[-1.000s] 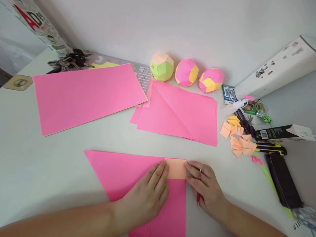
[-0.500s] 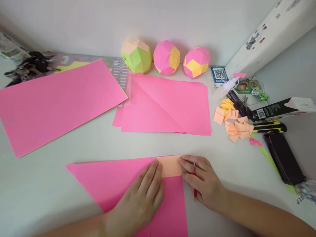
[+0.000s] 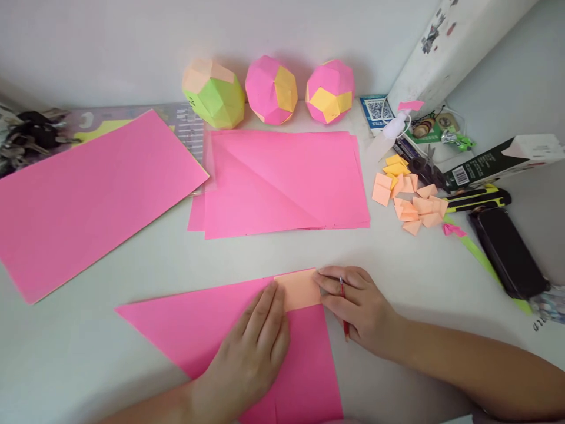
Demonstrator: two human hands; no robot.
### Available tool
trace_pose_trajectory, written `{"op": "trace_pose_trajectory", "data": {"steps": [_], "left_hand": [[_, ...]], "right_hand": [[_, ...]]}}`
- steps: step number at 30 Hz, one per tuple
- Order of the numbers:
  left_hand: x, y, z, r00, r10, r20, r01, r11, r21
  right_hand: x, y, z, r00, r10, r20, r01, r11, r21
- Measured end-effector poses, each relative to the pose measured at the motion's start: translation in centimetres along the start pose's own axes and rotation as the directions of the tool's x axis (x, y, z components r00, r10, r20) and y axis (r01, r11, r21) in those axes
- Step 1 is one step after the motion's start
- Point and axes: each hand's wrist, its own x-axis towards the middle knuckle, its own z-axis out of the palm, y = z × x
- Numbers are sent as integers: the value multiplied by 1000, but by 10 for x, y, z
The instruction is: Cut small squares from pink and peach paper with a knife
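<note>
A folded pink sheet (image 3: 304, 365) lies at the front of the table, its left end running to a point. On its upper right corner rests a small peach paper rectangle (image 3: 298, 290). My left hand (image 3: 251, 344) lies flat on the pink sheet, fingers stretched out, fingertips at the rectangle's left edge. With its thumb and finger, my right hand (image 3: 359, 306) touches the rectangle's right edge. A slim red pencil (image 3: 346, 330) is tucked between the fingers of that hand, pointing down toward me.
Pink sheets (image 3: 282, 182) lie behind, with a larger pink stack (image 3: 97, 200) at left. Three faceted paper balls (image 3: 271, 91) stand by the wall. At right are folded paper pieces (image 3: 419, 206), scissors (image 3: 428, 171), a yellow-black cutter (image 3: 479, 199) and a black case (image 3: 507, 253).
The view has shifted, so the things at the back sit further left. The pink sheet is slightly more tilted, its right side raised. Both hands keep their places on the paper.
</note>
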Motion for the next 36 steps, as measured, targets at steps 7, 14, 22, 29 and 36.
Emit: {"op": "trace_pose_trajectory", "data": {"steps": [7,14,22,29,36], "left_hand": [[0,1,-2,1000,11,18,-11,1000,8],[1,1,-4,1000,26,10,-26,1000,4],[3,-1,-2,1000,13,2,-13,1000,20],[3,-1,-4,1000,8,-11,-8,1000,-24],[2,-10,-11,999,-42,-15,38,978,-203]], "right_hand": [[1,1,-1,1000,-17,10,17,1000,-17],[-2,1,0,1000,-19,5,19,1000,-4],[-1,1,1,999,-19,-34,18,1000,-7],[1,2,-1,999,-31,-20,31,1000,-3],[1,1,-2,1000,3,10,-3,1000,-2]]}}
